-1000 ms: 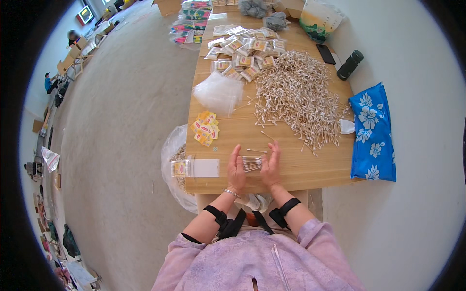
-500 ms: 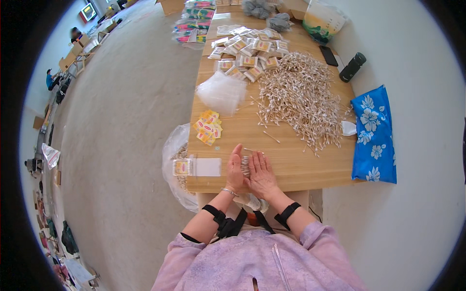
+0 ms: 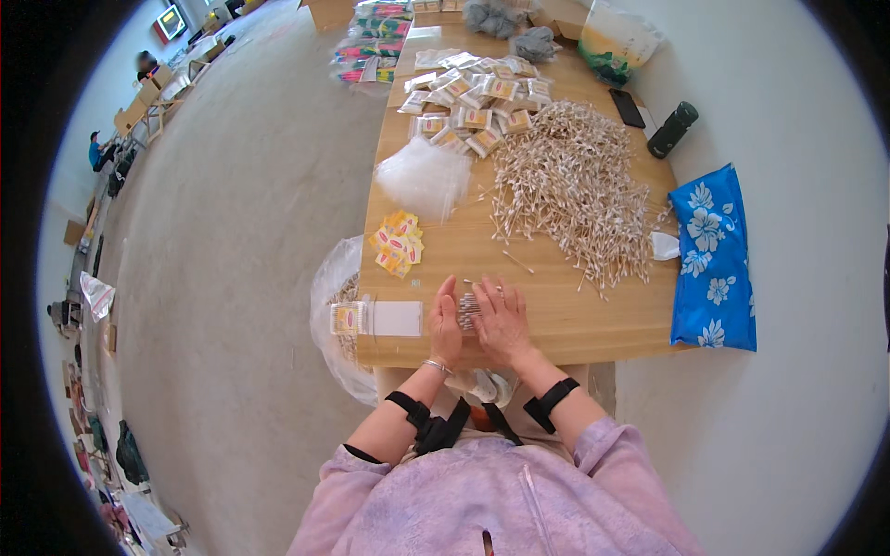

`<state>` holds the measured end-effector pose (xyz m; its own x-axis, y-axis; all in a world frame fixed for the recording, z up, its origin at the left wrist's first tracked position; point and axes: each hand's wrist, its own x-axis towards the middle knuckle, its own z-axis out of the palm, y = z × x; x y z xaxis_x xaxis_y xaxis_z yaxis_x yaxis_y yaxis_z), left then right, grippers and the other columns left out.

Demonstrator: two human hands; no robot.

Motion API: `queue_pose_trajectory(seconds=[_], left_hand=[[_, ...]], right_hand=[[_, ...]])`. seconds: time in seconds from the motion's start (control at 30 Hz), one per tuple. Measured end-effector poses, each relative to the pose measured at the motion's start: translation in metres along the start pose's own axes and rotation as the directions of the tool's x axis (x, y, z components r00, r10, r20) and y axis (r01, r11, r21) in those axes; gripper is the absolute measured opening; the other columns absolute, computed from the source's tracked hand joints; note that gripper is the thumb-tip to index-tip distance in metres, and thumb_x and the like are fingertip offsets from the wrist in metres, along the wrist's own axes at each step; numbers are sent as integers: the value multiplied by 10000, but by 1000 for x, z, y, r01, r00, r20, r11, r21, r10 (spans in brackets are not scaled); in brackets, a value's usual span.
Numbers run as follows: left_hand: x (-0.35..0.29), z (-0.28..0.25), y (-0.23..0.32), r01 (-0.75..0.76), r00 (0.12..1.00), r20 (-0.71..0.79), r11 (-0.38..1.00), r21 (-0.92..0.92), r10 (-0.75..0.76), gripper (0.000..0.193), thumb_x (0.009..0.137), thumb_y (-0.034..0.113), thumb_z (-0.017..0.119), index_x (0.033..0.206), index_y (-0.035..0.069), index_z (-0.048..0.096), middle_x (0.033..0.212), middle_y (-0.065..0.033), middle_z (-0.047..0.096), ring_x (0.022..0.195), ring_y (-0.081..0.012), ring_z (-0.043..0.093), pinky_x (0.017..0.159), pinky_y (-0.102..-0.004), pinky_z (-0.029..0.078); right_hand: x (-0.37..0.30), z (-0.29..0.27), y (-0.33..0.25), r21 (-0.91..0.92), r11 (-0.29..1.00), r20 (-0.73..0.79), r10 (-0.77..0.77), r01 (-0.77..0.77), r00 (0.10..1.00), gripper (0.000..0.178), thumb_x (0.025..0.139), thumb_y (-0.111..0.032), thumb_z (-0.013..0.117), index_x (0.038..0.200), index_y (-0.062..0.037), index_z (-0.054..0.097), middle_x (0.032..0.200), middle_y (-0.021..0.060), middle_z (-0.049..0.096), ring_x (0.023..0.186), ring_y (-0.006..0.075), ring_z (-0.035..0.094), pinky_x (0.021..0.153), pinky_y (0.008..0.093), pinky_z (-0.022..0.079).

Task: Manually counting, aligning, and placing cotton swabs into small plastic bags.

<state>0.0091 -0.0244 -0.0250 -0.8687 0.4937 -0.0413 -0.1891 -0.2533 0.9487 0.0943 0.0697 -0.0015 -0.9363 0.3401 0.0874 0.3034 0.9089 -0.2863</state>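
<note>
A small bundle of cotton swabs [image 3: 466, 313] lies on the table near its front edge, between my two hands. My left hand [image 3: 446, 326] stands on its edge along the bundle's left side, fingers stretched out. From the right, my right hand [image 3: 502, 324] rests on the bundle with its fingers spread and slightly bent, covering part of it. To the left of my hands are a filled bag of cotton swabs [image 3: 347, 319] with a yellow label and a white card [image 3: 398, 319]. A large heap of loose cotton swabs [image 3: 579, 190] spreads beyond my right hand.
Yellow labels [image 3: 397, 243] and clear empty bags [image 3: 425, 176] lie along the left edge. Filled packs [image 3: 473, 97] are piled behind them. A blue flowered pouch [image 3: 712, 259], a black bottle [image 3: 673, 129] and a phone [image 3: 628, 107] sit along the right by the wall.
My right hand has lifted its fingers a little and bent them over the bundle. The hands have drawn slightly apart at the wrists, and more of the swabs shows between them.
</note>
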Motion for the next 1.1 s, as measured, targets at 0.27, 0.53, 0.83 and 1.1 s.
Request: queue_pose_trajectory(seconds=[0.27,0.53,0.83,1.1], left_hand=[[4,1,2,21,999,44,999,32,-23,521,1025,345,322,1390,-26,349,1441,-151,368,1354,-226,322,1131,-338,234],[2,0,3,2,1000,31,1000,29,-3,504,1024,323,339,1378,-35,361,1427,-161,384,1339,-234,345,1129,-344,246],[3,2,4,-4,1000,16,997,81,3,492,1023,312,354,1372,-35,376,1415,-163,401,1324,-237,370,1114,-346,273],[-2,5,2,18,998,65,997,78,-23,499,1017,322,377,1371,-30,385,1401,-157,419,1307,-232,387,1103,-338,283]], right_hand=[[26,-8,38,22,984,-195,180,-180,964,388,851,-246,574,1240,-249,572,1442,103,317,1353,341,222,1115,515,154],[21,-14,38,142,989,-127,58,-39,990,331,829,-196,591,1158,-192,629,1420,116,342,1340,355,234,1113,502,177],[16,-10,34,140,990,-171,12,12,985,307,820,-190,592,1124,-170,634,1363,111,406,1289,323,319,1092,464,229],[2,2,24,407,913,-223,85,13,971,343,842,-79,541,1183,-86,578,1338,156,446,1270,344,375,1087,430,279]])
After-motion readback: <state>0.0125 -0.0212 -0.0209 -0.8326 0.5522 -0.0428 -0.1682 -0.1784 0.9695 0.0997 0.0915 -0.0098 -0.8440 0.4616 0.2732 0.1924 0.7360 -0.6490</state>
